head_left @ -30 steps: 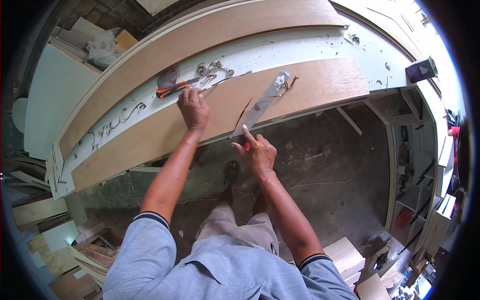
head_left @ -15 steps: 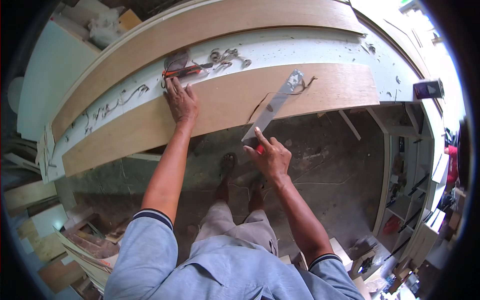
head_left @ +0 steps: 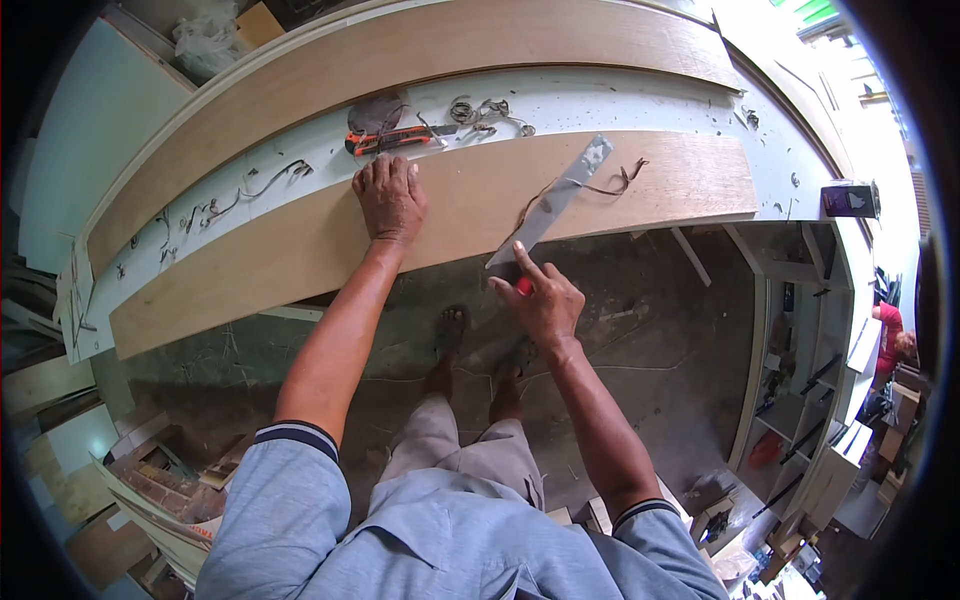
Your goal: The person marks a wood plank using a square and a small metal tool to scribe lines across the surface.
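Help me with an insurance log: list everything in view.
Tabletop: one, white, upper half
Wooden boards: two, light brown, on tabletop
Flat blade: one, grey, over near board
Utility knife: one, orange and black, on tabletop
Curled strips: several, brownish, tabletop and near board
Container: one, dark purple, tabletop's right end
Plastic bag: one, clear, top left
Shelves: several, white, right
Other person: one, red top, far right
Offcuts: many, brown, lower left
Left hand: one, bare, on near board
Right hand: one, bare, holding flat blade

Knife [head_left: 395, 139] blocks beyond left grip [head_left: 392, 198]; plank [head_left: 470, 190] open toward blade [head_left: 557, 200].
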{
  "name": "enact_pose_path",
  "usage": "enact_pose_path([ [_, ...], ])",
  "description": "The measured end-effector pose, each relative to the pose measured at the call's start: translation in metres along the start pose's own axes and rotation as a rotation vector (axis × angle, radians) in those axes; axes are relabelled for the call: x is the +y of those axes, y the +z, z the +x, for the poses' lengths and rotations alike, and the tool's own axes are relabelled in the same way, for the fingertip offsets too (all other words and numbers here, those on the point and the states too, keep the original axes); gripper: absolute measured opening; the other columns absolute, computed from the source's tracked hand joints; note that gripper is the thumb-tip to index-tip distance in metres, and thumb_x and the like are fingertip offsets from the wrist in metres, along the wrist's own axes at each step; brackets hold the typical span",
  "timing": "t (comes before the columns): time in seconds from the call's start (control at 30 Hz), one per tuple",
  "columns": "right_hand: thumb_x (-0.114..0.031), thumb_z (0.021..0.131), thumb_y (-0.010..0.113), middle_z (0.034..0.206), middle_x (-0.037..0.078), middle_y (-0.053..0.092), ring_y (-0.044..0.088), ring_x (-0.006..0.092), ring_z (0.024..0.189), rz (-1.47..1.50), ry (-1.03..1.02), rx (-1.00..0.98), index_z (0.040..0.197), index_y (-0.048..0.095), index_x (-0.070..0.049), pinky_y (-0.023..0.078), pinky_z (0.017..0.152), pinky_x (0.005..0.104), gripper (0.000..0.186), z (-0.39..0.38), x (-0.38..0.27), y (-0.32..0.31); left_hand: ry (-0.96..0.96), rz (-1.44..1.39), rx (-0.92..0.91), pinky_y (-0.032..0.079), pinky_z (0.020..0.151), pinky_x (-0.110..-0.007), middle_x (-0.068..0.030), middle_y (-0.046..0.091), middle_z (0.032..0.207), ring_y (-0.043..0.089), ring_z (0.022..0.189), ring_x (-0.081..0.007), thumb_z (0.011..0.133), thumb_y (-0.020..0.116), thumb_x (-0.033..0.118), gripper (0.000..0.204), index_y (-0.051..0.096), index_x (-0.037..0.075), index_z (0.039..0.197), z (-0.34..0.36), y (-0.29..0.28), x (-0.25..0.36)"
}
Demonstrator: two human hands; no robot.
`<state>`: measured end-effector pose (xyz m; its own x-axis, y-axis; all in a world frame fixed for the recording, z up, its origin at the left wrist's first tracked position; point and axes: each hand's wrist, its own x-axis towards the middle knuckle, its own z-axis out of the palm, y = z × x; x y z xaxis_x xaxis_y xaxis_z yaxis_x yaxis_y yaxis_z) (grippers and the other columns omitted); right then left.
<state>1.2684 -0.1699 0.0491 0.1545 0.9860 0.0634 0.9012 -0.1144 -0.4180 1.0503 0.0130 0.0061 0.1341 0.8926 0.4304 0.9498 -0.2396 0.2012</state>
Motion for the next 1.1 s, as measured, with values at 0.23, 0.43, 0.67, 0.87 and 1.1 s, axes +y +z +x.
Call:
enact_pose_path([
  [0.23,-0.056,0.074,0.084,0.073,0.004,0.057,0.062,0.0232,0.061,0.012,-0.028,0.12,0.134,0.069,-0.03,0.049,0.054,0.0383,0.068,-0.013,-0.028,0.011,0.033,-0.04,0.086,0.038,0.098,-0.05,-0.0121,0.056,0.103,0.054,0.104,-0.0316,0.097,0.058,0.029,0.022,0.063,0.008,0.101,0.001,0.0,-0.003],
  [0.43,-0.052,0.076,0.085,0.073,0.003,0.058,0.064,0.0224,0.064,-0.014,0.032,0.032,0.133,0.07,-0.028,0.05,0.056,0.0385,0.064,-0.014,-0.044,0.019,0.015,-0.023,0.093,0.039,0.098,-0.05,-0.0114,0.057,0.106,0.054,0.106,-0.0308,0.098,0.056,0.029,0.022,0.063,0.008,0.099,-0.001,-0.001,-0.003],
  [0.67,-0.05,0.076,0.085,0.074,0.006,0.059,0.064,0.0242,0.064,-0.052,0.088,-0.087,0.135,0.068,-0.027,0.051,0.056,0.0391,0.065,-0.021,-0.066,0.025,-0.013,0.003,0.06,0.039,0.096,-0.051,-0.0115,0.057,0.105,0.056,0.106,-0.0315,0.097,0.057,0.03,0.021,0.063,0.01,0.098,-0.002,-0.002,0.0],
  [0.87,-0.05,0.076,0.085,0.074,0.006,0.059,0.063,0.0249,0.063,0.069,0.031,0.072,0.131,0.071,-0.026,0.051,0.056,0.0394,0.062,-0.025,-0.083,0.037,-0.002,0.04,0.061,0.039,0.096,-0.05,-0.011,0.058,0.106,0.055,0.106,-0.0303,0.097,0.057,0.03,0.021,0.063,0.01,0.098,-0.003,0.001,0.0],
  [1.1,-0.05,0.076,0.084,0.074,0.006,0.058,0.063,0.0258,0.064,0.209,-0.074,0.184,0.132,0.071,-0.026,0.05,0.056,0.0396,0.062,-0.032,-0.104,0.04,-0.021,0.045,0.066,0.039,0.094,-0.051,-0.0102,0.058,0.104,0.056,0.105,-0.0307,0.096,0.058,0.031,0.02,0.062,0.011,0.096,-0.003,0.001,0.0],
])
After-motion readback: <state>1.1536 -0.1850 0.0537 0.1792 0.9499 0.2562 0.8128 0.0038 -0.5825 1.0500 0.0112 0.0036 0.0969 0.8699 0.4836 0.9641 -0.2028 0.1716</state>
